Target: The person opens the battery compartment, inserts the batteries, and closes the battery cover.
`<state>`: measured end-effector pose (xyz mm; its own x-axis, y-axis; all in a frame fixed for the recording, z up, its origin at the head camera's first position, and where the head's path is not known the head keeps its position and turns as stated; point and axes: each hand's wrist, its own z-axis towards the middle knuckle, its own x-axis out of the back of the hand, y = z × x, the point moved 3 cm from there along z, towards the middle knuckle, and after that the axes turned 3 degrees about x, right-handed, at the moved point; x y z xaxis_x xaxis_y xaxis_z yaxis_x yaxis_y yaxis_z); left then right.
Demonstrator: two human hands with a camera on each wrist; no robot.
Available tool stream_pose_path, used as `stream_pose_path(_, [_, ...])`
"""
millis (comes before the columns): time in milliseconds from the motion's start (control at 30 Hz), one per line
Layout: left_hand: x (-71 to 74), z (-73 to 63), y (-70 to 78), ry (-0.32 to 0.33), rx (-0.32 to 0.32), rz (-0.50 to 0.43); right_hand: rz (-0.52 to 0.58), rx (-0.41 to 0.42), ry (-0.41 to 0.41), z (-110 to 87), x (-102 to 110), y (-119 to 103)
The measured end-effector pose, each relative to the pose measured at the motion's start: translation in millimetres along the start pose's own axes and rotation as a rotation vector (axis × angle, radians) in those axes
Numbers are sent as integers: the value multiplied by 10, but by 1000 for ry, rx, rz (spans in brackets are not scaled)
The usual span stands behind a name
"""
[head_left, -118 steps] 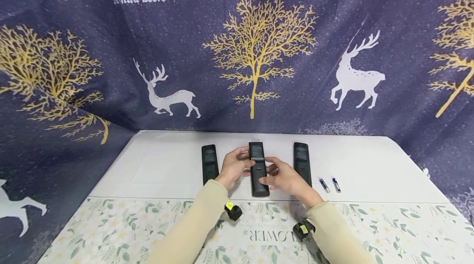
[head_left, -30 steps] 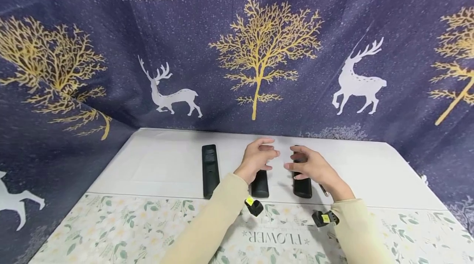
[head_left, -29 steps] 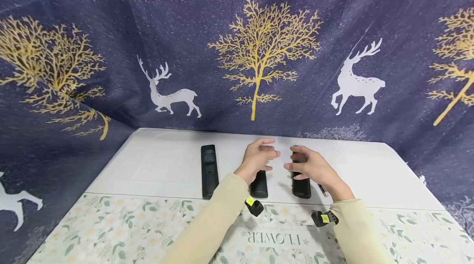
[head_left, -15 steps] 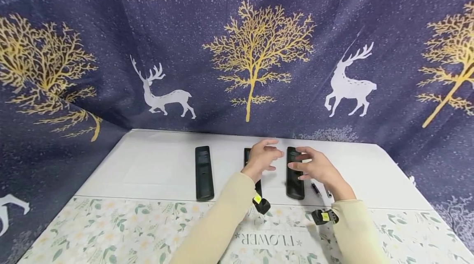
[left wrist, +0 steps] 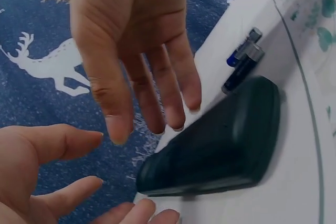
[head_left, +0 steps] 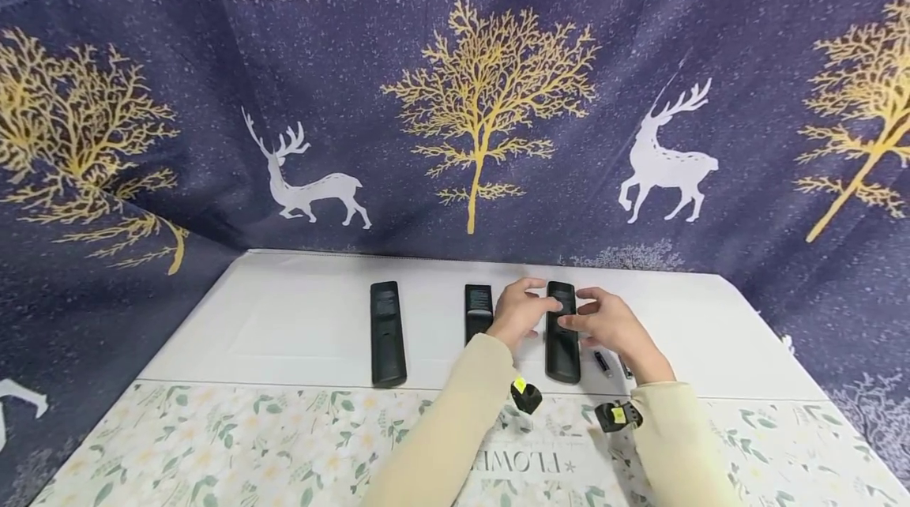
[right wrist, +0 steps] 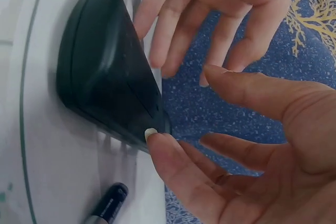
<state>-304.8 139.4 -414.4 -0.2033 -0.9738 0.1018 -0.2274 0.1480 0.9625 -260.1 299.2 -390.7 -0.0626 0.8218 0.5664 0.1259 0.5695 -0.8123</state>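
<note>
A black remote control (head_left: pixel 563 353) lies back-side up on the white table, between my two hands. My left hand (head_left: pixel 520 316) is at its left side, the thumb reaching over its upper part in the head view. From the right, my right hand (head_left: pixel 610 325) comes close to the same remote, thumb overlapping its edge. Fingers of both hands are loosely bent and not wrapped round it. In the right wrist view, a right fingertip (right wrist: pixel 152 134) is right at the side of the remote (right wrist: pixel 100 56). The left wrist view shows the remote (left wrist: pixel 215 140) resting low beside both hands.
A second black remote (head_left: pixel 479 303) lies left of my left hand, partly covered by it. A third remote (head_left: pixel 388 341) is further left. Two batteries (left wrist: pixel 242 69) lie right of the near remote. A floral mat (head_left: pixel 235 436) covers the front; a deer-print cloth (head_left: pixel 398 238) hangs behind.
Both hands have left the middle remote, which now lies on the table, and moved right. Over the last half second the left hand has come down beside the right-hand remote; the right hand stays near it.
</note>
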Motion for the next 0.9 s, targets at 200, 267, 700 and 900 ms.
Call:
stream_pose_path(200, [-22, 20, -105, -42, 62, -48, 0, -24, 3, -9, -30, 11])
stream_pose_path(267, [-25, 15, -125, -58, 74, -69, 4, -31, 7, -4, -34, 23])
stream_pose_path(700, [13, -29, -248, -162, 35, -135, 15, -56, -27, 34, -122, 117])
stream_pose_path(900, [2, -16, -225, -164, 4, -159, 57, -49, -30, 29, -87, 116])
